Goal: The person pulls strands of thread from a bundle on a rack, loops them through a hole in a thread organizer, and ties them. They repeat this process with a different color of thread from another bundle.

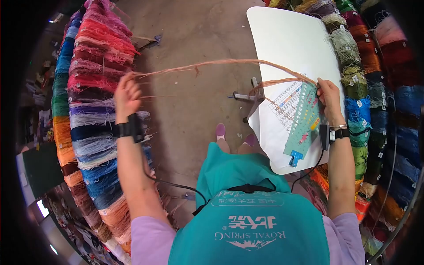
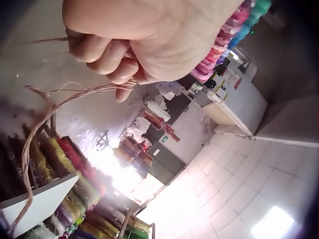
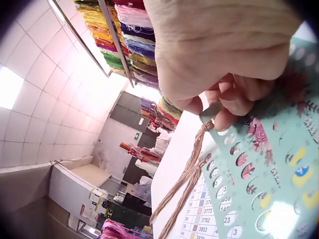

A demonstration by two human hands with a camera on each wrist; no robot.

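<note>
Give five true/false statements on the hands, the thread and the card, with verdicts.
1. The left hand grips the tan thread. True.
2. The thread lies slack on the floor. False: it spans the air from one hand across to the other.
3. The right hand pinches the top edge of the green card, where the thread meets it. True.
4. The card lies on a black table. False: the table is white.
5. Coloured skeins hang only on the person's left. False: skeins hang on both sides.
</note>
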